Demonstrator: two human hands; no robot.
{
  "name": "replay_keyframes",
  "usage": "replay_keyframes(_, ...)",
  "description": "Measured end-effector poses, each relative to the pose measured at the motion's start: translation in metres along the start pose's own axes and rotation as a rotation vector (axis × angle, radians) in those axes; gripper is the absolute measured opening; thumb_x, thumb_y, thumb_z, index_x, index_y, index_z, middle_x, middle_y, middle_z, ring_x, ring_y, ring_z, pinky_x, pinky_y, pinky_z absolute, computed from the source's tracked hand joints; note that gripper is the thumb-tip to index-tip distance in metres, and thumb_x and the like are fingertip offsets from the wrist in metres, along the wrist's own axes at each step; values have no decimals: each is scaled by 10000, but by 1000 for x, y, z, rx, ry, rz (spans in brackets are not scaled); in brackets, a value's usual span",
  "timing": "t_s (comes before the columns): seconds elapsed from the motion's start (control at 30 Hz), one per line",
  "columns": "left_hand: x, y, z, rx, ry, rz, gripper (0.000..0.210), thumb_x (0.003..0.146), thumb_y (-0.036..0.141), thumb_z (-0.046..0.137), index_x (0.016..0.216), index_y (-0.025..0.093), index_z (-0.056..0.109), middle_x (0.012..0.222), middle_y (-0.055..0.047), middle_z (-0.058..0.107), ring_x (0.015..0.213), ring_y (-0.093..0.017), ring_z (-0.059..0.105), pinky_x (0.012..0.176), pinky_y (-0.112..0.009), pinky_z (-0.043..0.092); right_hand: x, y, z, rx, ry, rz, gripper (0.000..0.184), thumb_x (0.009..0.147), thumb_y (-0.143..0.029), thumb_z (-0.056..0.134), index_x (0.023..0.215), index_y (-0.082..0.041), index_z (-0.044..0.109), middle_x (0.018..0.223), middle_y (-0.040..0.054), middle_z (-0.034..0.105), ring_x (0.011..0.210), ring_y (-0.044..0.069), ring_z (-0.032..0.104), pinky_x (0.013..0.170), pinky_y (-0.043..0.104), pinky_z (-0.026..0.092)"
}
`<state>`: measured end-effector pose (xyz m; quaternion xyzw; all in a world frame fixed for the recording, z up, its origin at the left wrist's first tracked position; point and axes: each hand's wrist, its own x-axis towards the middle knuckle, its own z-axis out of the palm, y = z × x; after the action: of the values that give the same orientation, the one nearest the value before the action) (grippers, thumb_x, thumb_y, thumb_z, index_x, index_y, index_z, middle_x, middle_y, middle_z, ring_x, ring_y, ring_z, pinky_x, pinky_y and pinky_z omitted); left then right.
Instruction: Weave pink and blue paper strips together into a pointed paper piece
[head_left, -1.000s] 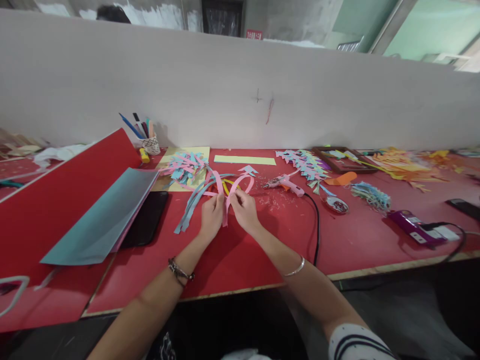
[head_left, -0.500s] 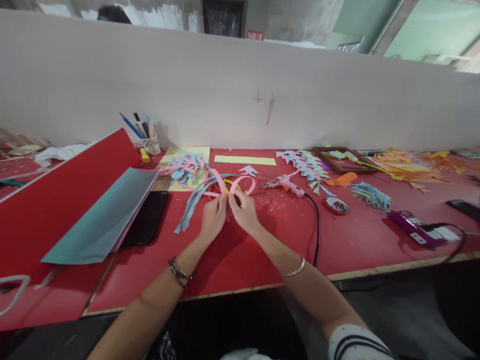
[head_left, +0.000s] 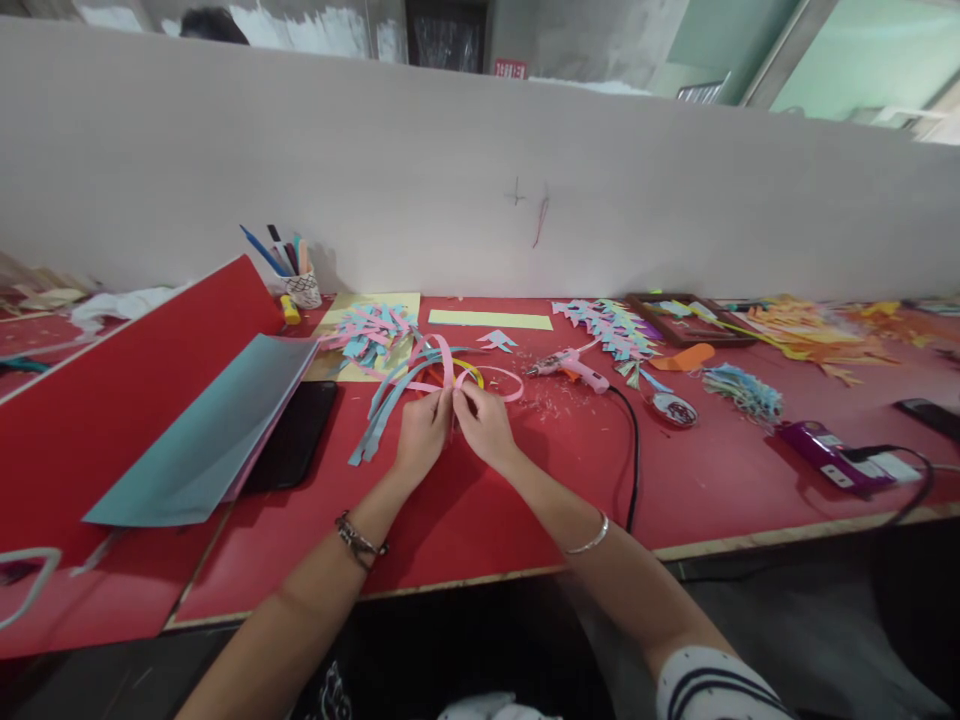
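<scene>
My left hand [head_left: 424,428] and my right hand [head_left: 484,422] meet at the middle of the red table, both closed in a pinch. Between their fingertips is a pink paper strip [head_left: 448,360], which curves up and to the left; a pink loop [head_left: 512,384] lies off to the right of the fingers. Pale blue paper strips [head_left: 382,415] spread on the table beside my left hand. A yellow curved piece [head_left: 477,374] shows just behind the fingers. The exact grip is partly hidden by the fingers.
A pink glue gun [head_left: 574,370] with a black cord lies to the right. Behind are a pile of cut paper bits [head_left: 371,335] and a yellow strip [head_left: 491,320]. Blue sheets [head_left: 210,440] and a black tablet-like slab [head_left: 304,440] lie left. A purple box [head_left: 825,457] sits right.
The hands have drawn slightly closer together at the fingertips. The pink strip stands more upright, and the right-hand loop has flattened and swung outward to the right.
</scene>
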<state>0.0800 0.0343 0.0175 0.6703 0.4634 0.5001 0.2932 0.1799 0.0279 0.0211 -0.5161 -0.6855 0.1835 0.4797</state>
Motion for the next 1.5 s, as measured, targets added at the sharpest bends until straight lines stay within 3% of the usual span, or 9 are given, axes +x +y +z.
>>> replay_keyframes(0.27,1,-1,0,12,12,8,322,760,366,422,488,201,373,399,59,351,386,-87,325,424,-225,217,2,1,-2,23,48,27,263,777,-308,345,536,-209,311,460,-45,338,434,92,319,458,231,228)
replay_keyframes(0.5,0,-1,0,8,45,10,285,767,339,408,525,211,327,431,64,358,395,-88,355,438,-219,229,1,0,0,73,-6,42,263,766,-337,351,540,-204,326,469,-51,315,444,86,315,451,221,215)
replay_keyframes(1.07,-2,-2,9,-68,125,-32,347,761,440,371,511,204,320,456,59,317,446,-89,310,415,-207,234,3,-1,5,302,28,146,250,674,-319,363,478,-204,260,451,-65,240,434,64,259,419,206,188)
replay_keyframes(1.5,-3,0,9,-143,138,-88,317,759,419,375,531,202,336,471,63,316,456,-86,308,424,-207,249,2,2,5,305,30,136,288,717,-347,367,491,-206,258,455,-66,248,432,64,259,415,211,183)
